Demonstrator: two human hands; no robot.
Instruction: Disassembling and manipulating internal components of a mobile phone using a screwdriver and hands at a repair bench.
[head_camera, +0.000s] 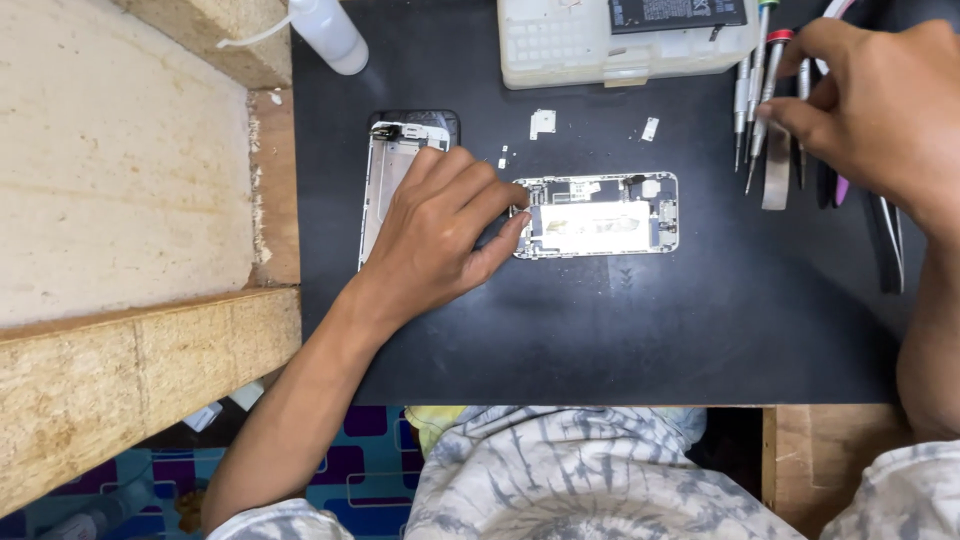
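Observation:
An opened phone body (600, 215) lies on the black mat (620, 330), its circuit boards and a pale central panel exposed. My left hand (440, 225) rests at its left end, fingertips touching the frame edge. Under that hand lies the detached screen panel (385, 170), face down. My right hand (880, 105) is at the upper right, fingers pinching a small screwdriver (768, 75) among a row of tools.
A translucent parts tray (600, 45) holding a black battery (675, 12) stands at the back. A white squeeze bottle (328, 32) lies at upper left. Small metal brackets (543, 122) and screws lie near the phone. Tweezers (888, 240) rest at right. Rough wooden blocks (130, 170) border the mat's left side.

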